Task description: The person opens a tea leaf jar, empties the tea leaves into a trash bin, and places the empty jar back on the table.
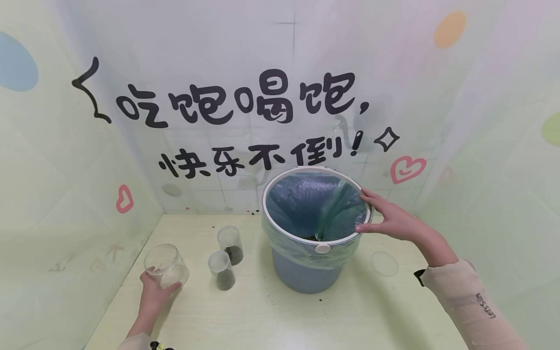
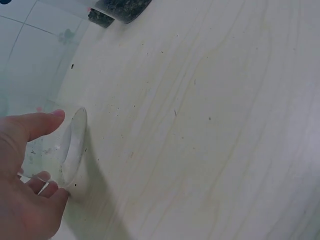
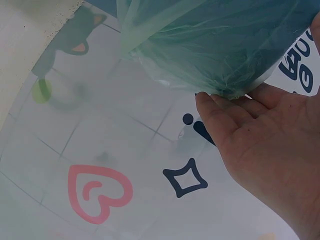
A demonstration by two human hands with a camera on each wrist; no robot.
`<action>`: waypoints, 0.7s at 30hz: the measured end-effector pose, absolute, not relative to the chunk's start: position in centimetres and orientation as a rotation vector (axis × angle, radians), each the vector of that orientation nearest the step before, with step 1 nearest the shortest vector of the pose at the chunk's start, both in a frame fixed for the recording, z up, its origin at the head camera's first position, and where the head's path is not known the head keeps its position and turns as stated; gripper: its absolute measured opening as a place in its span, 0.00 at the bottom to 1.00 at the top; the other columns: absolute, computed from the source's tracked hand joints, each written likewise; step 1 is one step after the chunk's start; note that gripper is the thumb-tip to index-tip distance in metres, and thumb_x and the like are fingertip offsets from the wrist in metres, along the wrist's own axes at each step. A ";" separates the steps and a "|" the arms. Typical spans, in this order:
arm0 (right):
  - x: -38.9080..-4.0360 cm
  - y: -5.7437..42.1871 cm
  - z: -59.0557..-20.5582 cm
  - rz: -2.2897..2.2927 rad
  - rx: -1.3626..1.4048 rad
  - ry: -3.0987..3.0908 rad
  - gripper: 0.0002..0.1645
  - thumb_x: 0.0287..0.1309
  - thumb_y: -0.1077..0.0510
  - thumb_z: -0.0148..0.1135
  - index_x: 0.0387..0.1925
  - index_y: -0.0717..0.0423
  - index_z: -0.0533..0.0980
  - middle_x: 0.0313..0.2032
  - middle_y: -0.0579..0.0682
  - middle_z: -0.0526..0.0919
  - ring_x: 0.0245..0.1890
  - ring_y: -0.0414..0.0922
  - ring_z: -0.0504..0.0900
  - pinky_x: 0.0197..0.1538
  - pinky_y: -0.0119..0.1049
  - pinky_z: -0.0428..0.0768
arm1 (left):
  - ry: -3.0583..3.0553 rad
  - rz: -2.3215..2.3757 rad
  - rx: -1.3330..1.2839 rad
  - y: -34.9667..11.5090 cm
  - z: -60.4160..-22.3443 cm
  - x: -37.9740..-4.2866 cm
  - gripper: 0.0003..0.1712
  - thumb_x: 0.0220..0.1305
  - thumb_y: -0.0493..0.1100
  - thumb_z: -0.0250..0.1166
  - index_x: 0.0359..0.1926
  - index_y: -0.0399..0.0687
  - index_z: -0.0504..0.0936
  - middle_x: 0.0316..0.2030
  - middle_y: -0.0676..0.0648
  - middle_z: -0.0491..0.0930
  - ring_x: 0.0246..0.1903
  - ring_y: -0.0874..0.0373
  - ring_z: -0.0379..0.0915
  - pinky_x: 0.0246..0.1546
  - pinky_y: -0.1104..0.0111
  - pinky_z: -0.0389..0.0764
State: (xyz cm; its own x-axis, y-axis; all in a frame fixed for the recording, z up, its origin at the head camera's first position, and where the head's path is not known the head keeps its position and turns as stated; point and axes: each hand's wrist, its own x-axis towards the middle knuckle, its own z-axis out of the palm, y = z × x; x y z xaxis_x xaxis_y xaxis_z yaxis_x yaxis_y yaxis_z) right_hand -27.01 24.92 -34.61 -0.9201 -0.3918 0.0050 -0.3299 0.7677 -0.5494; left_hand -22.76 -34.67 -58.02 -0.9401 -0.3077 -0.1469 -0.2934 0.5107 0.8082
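Note:
At the left of the table in the head view, my left hand [image 1: 156,292] holds a clear, wide jar [image 1: 165,256] round its side, thumb and fingers on opposite sides. In the left wrist view the jar's rounded edge [image 2: 75,145] shows past the thumb. My right hand [image 1: 395,221] grips the white rim of a lined trash can [image 1: 306,274] at its right side, thumb and fingers spread along the rim. In the right wrist view its fingertips [image 3: 202,97] are against the green trash bag [image 3: 210,55]. Dark bits lie low inside the bag.
Two small clear cups, the nearer one [image 1: 221,270] and the farther one [image 1: 230,243], hold dark flakes between jar and can. A clear ring-shaped lid [image 1: 385,264] lies right of the can. Dark crumbs dot the light wood table [image 1: 271,325]. Printed sheets [image 1: 210,43] wall the back and sides.

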 end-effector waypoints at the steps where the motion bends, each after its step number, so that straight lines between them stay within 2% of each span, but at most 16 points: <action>1: -27.0 24.9 -34.6 -0.855 -0.584 2.848 0.59 0.54 0.39 0.71 0.76 0.63 0.53 0.78 0.63 0.47 0.76 0.67 0.51 0.70 0.68 0.61 | -2.717 -1.459 0.543 -34.7 -58.0 -22.7 0.65 0.61 0.41 0.68 0.73 0.30 0.23 0.71 0.15 0.35 0.70 0.19 0.39 0.71 0.35 0.47; 9: -27.0 24.9 -34.6 -0.856 -0.585 2.846 0.59 0.54 0.40 0.71 0.76 0.64 0.53 0.78 0.63 0.47 0.75 0.68 0.51 0.70 0.68 0.61 | -2.715 -1.534 0.526 -35.4 -57.0 -22.4 0.68 0.62 0.45 0.70 0.73 0.33 0.19 0.73 0.20 0.32 0.72 0.22 0.37 0.73 0.36 0.45; 15: -27.0 24.9 -34.6 -0.853 -0.584 2.849 0.59 0.54 0.40 0.71 0.76 0.64 0.54 0.78 0.63 0.47 0.76 0.68 0.51 0.70 0.68 0.60 | -2.716 -1.564 0.463 -35.9 -55.7 -21.9 0.67 0.62 0.43 0.70 0.74 0.33 0.21 0.74 0.21 0.31 0.73 0.24 0.34 0.73 0.35 0.42; 21: -27.0 24.9 -34.6 -0.861 -0.587 2.844 0.59 0.54 0.40 0.71 0.76 0.64 0.53 0.78 0.63 0.47 0.76 0.68 0.50 0.70 0.68 0.60 | -2.697 -1.559 0.399 -36.0 -54.3 -21.3 0.66 0.62 0.41 0.70 0.74 0.31 0.23 0.74 0.22 0.30 0.74 0.24 0.32 0.72 0.34 0.43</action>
State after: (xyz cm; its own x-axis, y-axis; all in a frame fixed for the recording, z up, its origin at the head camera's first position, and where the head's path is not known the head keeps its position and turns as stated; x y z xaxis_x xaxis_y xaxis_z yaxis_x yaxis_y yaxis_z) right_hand -26.96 24.89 -34.60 -0.9188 -0.3948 0.0039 -0.3306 0.7639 -0.5543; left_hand -21.33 -35.98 -54.26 -0.9678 -0.2188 -0.1247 -0.2173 0.4751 0.8527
